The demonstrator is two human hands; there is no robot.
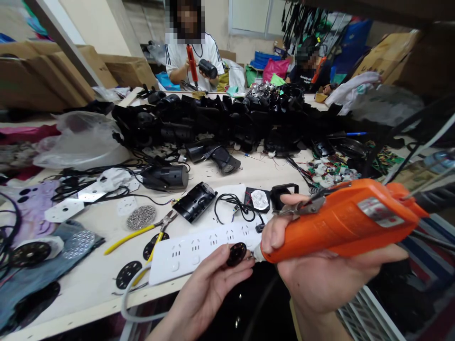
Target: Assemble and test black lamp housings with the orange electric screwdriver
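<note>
Pinching the black perforated disc (237, 254) thumb-to-fingers, L hand (211, 279) has it right by the tip (253, 255) of the orange elec. screwdriver (337, 225), held in R hand (309, 279), fully wrapped. Loose pinch or off-ctr. push could let tip skid into L fingers (245, 275).

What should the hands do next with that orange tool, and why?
Probably the left hand should tilt the black perforated disc slightly to line it up with the tip of the orange electric screwdriver. The right hand grips the screwdriver with its tip right by the disc's edge, and I can't tell whether they touch.
</note>
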